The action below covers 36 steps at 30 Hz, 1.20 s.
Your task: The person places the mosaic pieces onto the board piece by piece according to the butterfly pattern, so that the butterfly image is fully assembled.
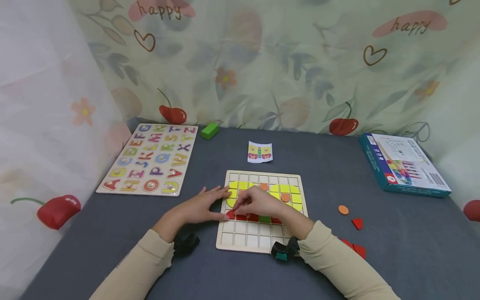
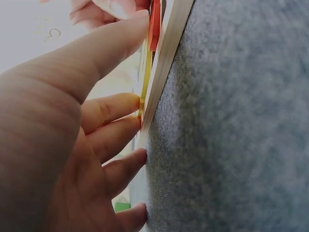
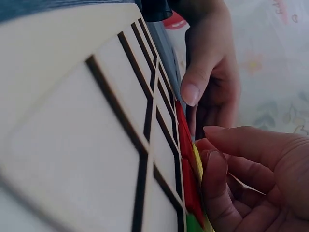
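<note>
A grey table (image 1: 393, 250) carries everything. At its far left lies a letter board (image 1: 150, 158); at the far right, a box (image 1: 403, 164). In the middle sits the grid board (image 1: 243, 239), a wooden tray of square cells, with yellow pieces (image 1: 290, 189) across its upper rows and a row of red pieces (image 1: 245, 217) with one green piece (image 1: 265, 218) below them. Beyond it lies a small pattern card (image 1: 260, 151), and near the letter board a green block (image 1: 209, 130).

The left hand (image 1: 200, 206) rests at the grid board's left edge. Its fingers (image 2: 113, 104) are straight and spread, tips touching the board's rim, the thumb reaching onto a red piece at that edge. It grips nothing.

The right hand (image 1: 258, 202) lies over the middle of the grid board, fingers bent down onto the row of red pieces. The right wrist view shows its fingertips (image 3: 215, 166) touching the edge of a red piece, just beside the left thumb; whether they pinch it or only press on it cannot be told.

Loose on the table to the right of the board are an orange disc (image 1: 343, 209) and a red triangle (image 1: 358, 223), with more red bits (image 1: 356, 248) by the right sleeve.
</note>
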{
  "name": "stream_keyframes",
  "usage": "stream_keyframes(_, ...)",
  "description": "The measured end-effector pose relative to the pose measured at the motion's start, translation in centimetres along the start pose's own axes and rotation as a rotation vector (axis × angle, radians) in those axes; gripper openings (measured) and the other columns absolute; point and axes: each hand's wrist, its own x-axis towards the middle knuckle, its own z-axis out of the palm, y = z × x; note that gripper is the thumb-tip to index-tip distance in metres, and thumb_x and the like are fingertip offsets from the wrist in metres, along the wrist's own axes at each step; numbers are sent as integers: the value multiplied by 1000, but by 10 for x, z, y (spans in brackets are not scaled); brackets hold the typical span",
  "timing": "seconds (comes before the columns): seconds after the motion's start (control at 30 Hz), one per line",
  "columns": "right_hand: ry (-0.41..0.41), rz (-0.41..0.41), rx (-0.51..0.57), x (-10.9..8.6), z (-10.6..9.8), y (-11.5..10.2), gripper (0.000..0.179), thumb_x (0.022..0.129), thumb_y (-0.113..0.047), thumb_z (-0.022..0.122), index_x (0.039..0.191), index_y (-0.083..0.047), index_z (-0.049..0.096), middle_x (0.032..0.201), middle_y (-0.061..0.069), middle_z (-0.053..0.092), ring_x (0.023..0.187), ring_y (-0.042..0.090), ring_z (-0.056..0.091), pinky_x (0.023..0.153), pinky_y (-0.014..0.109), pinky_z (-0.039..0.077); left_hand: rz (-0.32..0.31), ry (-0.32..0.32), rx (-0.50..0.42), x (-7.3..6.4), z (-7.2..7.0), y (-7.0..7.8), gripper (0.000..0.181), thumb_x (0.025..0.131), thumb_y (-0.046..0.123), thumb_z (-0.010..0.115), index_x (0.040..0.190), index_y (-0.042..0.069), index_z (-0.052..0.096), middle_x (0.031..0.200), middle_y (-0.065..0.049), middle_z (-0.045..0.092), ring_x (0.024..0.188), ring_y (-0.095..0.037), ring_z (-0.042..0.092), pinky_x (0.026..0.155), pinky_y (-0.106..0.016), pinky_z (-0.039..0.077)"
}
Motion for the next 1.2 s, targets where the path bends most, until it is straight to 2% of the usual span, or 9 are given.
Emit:
stream_keyframes(0.27,38,60,46,-29,-15,7,16,84,-18,70,93,-6,73,77,5,69,59,11,56,59,25,52,-27,9,-5,2,-1,4,66,88,43,61,144,17,38,154,1,26,146,-22,13,117,-53,1)
stream_keyframes(0.57,142,84,8,-80,-42,12,24,85,-22,68,100,-3,71,90,8,70,68,17,60,65,32,53,-42,21,12,3,2,5,66,86,40,64,142,17,40,154,1,25,145,-23,14,116,-54,3)
stream_keyframes(0.73,216,162,-2,-111,-64,28,30,86,-23,67,104,0,69,86,14,67,66,19,57,62,32,52,-40,26,10,1,2,4,67,85,39,65,143,16,39,154,-1,26,145,-25,13,116,-56,3)
stream_keyframes(0.9,297,249,-5,-145,-85,51,36,87,-27,65,109,2,66,95,14,68,69,18,59,65,29,53,-22,24,7,1,2,4,68,85,39,65,144,15,38,154,-2,26,145,-27,13,115,-57,3)
stream_keyframes(1.03,334,288,-29,-170,-97,65,40,89,-28,63,112,4,64,99,15,68,72,16,61,67,27,54,-22,26,7,1,3,3,68,86,39,65,144,16,37,154,-2,26,145,-27,13,115,-57,3)
stream_keyframes(1.2,378,338,-42,-196,-106,80,43,89,-28,63,117,5,60,101,16,68,71,13,61,64,25,53,-16,25,12,1,3,5,70,86,39,65,144,15,36,155,-3,24,145,-28,13,115,-58,3)
